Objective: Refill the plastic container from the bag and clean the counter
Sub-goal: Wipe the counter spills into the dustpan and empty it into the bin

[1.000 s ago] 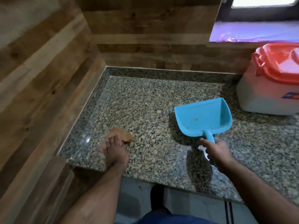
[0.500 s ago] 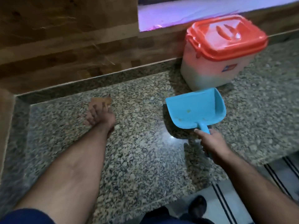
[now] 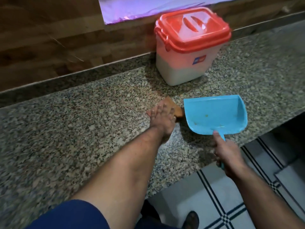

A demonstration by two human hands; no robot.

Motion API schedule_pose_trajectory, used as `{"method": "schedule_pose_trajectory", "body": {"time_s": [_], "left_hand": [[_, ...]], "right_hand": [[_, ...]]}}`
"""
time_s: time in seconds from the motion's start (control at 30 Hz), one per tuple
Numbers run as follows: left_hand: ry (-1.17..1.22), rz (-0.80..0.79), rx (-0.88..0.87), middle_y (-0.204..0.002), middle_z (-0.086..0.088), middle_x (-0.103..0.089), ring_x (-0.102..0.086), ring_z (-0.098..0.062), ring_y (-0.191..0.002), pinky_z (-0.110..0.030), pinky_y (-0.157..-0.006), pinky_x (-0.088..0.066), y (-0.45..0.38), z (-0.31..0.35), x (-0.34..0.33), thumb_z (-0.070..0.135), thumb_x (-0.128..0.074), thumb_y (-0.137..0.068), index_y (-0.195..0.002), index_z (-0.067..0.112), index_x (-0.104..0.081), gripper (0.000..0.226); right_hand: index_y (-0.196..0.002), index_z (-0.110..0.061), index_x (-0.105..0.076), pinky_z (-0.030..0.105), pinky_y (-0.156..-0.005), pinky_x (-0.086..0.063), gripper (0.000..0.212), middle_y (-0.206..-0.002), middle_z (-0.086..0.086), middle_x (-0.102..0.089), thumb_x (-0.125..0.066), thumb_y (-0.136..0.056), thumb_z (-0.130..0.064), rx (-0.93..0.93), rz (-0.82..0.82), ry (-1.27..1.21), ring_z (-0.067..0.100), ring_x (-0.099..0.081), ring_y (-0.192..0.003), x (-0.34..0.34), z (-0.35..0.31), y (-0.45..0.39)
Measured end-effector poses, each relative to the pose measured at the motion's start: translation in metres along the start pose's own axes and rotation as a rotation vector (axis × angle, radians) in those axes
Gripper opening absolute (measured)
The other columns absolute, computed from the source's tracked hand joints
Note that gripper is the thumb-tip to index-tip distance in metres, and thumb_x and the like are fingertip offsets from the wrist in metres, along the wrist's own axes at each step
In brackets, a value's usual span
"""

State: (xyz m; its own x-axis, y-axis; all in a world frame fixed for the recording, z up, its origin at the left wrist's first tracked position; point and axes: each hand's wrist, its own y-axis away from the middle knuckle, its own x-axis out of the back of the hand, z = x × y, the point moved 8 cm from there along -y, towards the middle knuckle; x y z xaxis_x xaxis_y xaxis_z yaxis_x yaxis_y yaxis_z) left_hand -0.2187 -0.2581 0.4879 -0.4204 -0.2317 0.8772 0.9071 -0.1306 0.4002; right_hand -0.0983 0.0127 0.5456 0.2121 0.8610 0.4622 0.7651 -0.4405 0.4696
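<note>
Cleaning is the step in hand: the left hand (image 3: 162, 117) presses flat-fingered on a brown cloth (image 3: 171, 107) just beside the blue dustpan (image 3: 214, 115), whose handle the right hand (image 3: 228, 154) grips. The lidded plastic container (image 3: 189, 47) stands behind on the tabletop (image 3: 82, 129). Next, probably, crumbs get pushed into the pan's mouth.

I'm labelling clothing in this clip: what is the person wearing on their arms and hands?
Both forearms are bare, with no gloves, watch or bracelets in view. The left hand and right hand are uncovered. A dark blue sleeve covers the left upper arm at the bottom edge. A ring on the left hand is possible but too blurred to tell.
</note>
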Motion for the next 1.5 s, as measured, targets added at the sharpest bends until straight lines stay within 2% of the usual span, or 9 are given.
{"method": "schedule_pose_trajectory", "body": {"time_s": [0.23, 0.3, 0.37, 0.43, 0.63, 0.77, 0.83, 0.97, 1.5], "left_hand": [[0.128, 0.054, -0.107, -0.181, 0.000, 0.007, 0.012, -0.027, -0.167, -0.043, -0.125, 0.019, 0.076, 0.067, -0.050, 0.050, -0.019, -0.116, -0.173, 0.035, -0.009, 0.060], [0.451, 0.104, -0.047, -0.179, -0.002, -0.024, -0.023, -0.023, -0.163, -0.034, -0.131, -0.006, 0.096, 0.075, -0.058, 0.043, -0.028, -0.114, -0.169, 0.037, -0.032, 0.055], [0.949, 0.232, 0.212, -0.138, -0.010, -0.071, -0.071, -0.021, -0.110, -0.023, -0.093, -0.056, 0.116, 0.071, -0.057, 0.038, -0.037, -0.112, -0.138, 0.029, -0.068, 0.041], [1.317, 0.342, 0.504, -0.087, -0.008, -0.068, -0.058, -0.019, -0.063, -0.026, -0.050, -0.043, 0.141, 0.066, -0.056, 0.038, -0.045, -0.112, -0.112, 0.017, -0.070, 0.032], [1.819, 0.535, 0.583, -0.100, 0.005, -0.076, -0.060, -0.010, -0.068, -0.025, -0.058, -0.045, 0.186, 0.058, -0.052, 0.032, -0.046, -0.113, -0.100, 0.028, -0.071, 0.029], [1.856, 0.573, 0.515, -0.130, -0.002, -0.077, -0.073, -0.020, -0.123, -0.034, -0.112, -0.053, 0.203, 0.059, -0.047, 0.040, -0.037, -0.115, -0.132, 0.022, -0.071, 0.042], [1.884, 0.581, 0.470, -0.135, -0.004, -0.076, -0.073, -0.021, -0.126, -0.040, -0.120, -0.048, 0.208, 0.060, -0.044, 0.044, -0.033, -0.115, -0.140, 0.018, -0.069, 0.050], [1.885, 0.625, 0.459, -0.139, -0.009, -0.074, -0.070, -0.025, -0.129, -0.042, -0.119, -0.050, 0.219, 0.062, -0.035, 0.046, -0.033, -0.116, -0.142, 0.016, -0.068, 0.053], [1.632, 0.610, 0.591, -0.111, -0.009, -0.082, -0.074, -0.023, -0.091, -0.039, -0.081, -0.057, 0.237, 0.031, -0.046, 0.058, -0.039, -0.111, -0.118, 0.023, -0.075, 0.051]], "right_hand": [[-0.078, -0.012, -0.064, 0.022, -0.043, -0.031, 0.066, -0.051, 0.002, -0.045, -0.057, -0.096, -0.075, -0.017, -0.056, -0.080, 0.017, -0.035, -0.037, 0.056, 0.018, 0.005], [-0.083, -0.010, -0.065, 0.022, -0.043, -0.031, 0.064, -0.053, 0.002, -0.046, -0.058, -0.098, -0.072, -0.021, -0.071, -0.083, 0.016, -0.034, -0.037, 0.074, 0.030, 0.007], [-0.082, -0.012, -0.064, 0.023, -0.043, -0.032, 0.062, -0.055, 0.004, -0.047, -0.058, -0.099, -0.071, -0.018, -0.096, -0.080, 0.017, -0.036, -0.039, 0.090, 0.048, 0.011], [-0.076, -0.015, -0.065, 0.030, -0.046, -0.038, 0.068, -0.057, 0.004, -0.052, -0.056, -0.093, -0.080, -0.001, -0.109, -0.052, 0.020, -0.043, -0.043, 0.103, 0.068, 0.014], [-0.075, -0.014, -0.066, 0.044, -0.061, -0.047, 0.073, -0.060, 0.002, -0.060, -0.046, -0.095, -0.081, 0.060, -0.168, 0.082, 0.027, -0.055, -0.060, 0.129, 0.115, 0.033], [-0.079, -0.014, -0.067, 0.036, -0.062, -0.045, 0.069, -0.071, 0.005, -0.068, -0.042, -0.102, -0.074, 0.087, -0.166, 0.137, 0.029, -0.061, -0.065, 0.138, 0.144, 0.053], [-0.078, -0.017, -0.065, 0.036, -0.064, -0.047, 0.072, -0.073, 0.004, -0.068, -0.038, -0.099, -0.080, 0.074, -0.169, 0.171, 0.029, -0.063, -0.067, 0.140, 0.165, 0.062], [-0.078, -0.024, -0.060, 0.030, -0.046, -0.040, 0.064, -0.062, 0.000, -0.055, -0.044, -0.093, -0.084, -0.131, -0.210, 0.006, 0.021, -0.049, -0.049, 0.137, 0.215, 0.081], [-0.061, -0.020, -0.059, 0.041, -0.061, -0.048, 0.074, -0.067, 0.003, -0.064, -0.041, -0.078, -0.090, -0.159, -0.238, 0.146, 0.027, -0.058, -0.062, 0.136, 0.236, 0.102]]}}
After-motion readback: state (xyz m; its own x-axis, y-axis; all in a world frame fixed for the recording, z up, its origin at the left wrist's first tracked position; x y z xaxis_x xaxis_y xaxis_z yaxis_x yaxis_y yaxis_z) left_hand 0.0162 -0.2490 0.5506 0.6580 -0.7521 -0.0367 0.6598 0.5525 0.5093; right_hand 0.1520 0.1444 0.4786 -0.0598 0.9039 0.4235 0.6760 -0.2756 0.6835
